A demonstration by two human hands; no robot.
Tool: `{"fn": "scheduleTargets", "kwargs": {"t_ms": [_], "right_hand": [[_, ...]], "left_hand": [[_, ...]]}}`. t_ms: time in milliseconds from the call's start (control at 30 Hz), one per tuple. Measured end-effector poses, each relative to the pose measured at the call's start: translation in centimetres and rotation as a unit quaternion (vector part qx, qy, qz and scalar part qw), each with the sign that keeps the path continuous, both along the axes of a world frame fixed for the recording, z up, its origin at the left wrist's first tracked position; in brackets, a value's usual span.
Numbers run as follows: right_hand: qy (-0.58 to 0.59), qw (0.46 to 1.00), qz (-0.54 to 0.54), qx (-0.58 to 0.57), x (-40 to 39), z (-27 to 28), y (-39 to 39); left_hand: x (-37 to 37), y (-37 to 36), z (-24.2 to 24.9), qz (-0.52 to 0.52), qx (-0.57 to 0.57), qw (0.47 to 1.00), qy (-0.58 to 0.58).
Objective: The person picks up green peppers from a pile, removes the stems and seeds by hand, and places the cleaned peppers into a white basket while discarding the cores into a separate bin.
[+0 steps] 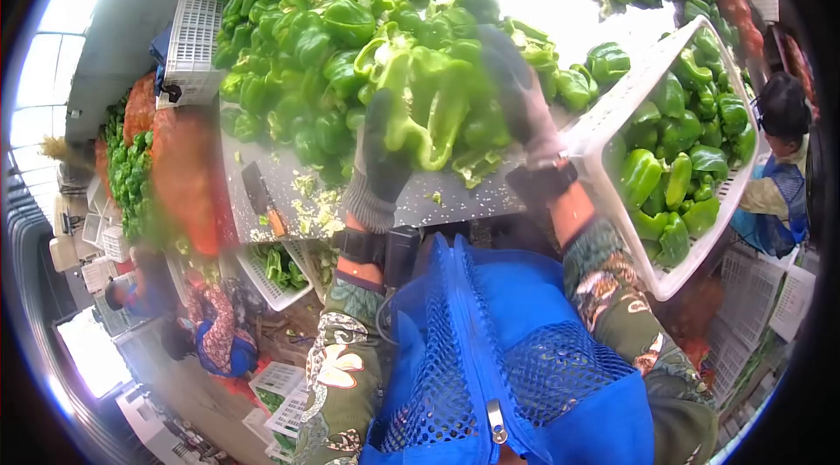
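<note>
A big heap of green bell peppers (324,36) covers the steel table (455,194) in front of me. Both my hands wear dark grey gloves and are blurred by motion. My left hand (381,154) curls around a pale green pepper (420,115) at the near edge of the heap. My right hand (525,102) lies on top of the peppers just to the right, fingers stretched away from me; its grip is too blurred to read. A tilted white plastic crate (612,115) of green peppers sits beside my right wrist.
A knife with an orange handle (262,198) lies on the table beside pepper scraps (315,211). A white basket of cut peppers (276,268) sits below the table edge. Orange mesh sacks (184,176) stand left. A person in blue (779,176) is at right, others (214,325) lower left.
</note>
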State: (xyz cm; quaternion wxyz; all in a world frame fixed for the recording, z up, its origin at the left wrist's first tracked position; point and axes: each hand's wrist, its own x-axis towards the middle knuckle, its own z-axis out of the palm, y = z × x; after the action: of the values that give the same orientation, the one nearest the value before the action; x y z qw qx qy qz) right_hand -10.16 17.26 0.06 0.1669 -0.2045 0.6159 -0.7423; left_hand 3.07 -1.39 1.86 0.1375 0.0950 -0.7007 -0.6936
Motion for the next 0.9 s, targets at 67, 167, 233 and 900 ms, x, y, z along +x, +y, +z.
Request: {"fn": "scheduleTargets", "kwargs": {"t_ms": [67,167,233,900], "right_hand": [[0.027,0.998,0.022,-0.061,3.5,4.1,0.4],[-0.096,0.992,-0.005,-0.086,5.9,1.5,0.4],[-0.153,0.981,-0.039,-0.112,5.1,0.2,0.8],[-0.049,0.989,-0.113,-0.081,5.2,6.7,7.9]], "left_hand": [[-0.2,1.3,2.0,-0.014,-0.173,0.985,-0.011],[-1.6,4.0,5.6,0.012,-0.258,0.958,-0.128],[-1.7,6.5,9.8,0.117,-0.562,0.816,-0.069],[-4.3,14.2,11.3,-0.165,-0.453,0.876,-0.013]]}}
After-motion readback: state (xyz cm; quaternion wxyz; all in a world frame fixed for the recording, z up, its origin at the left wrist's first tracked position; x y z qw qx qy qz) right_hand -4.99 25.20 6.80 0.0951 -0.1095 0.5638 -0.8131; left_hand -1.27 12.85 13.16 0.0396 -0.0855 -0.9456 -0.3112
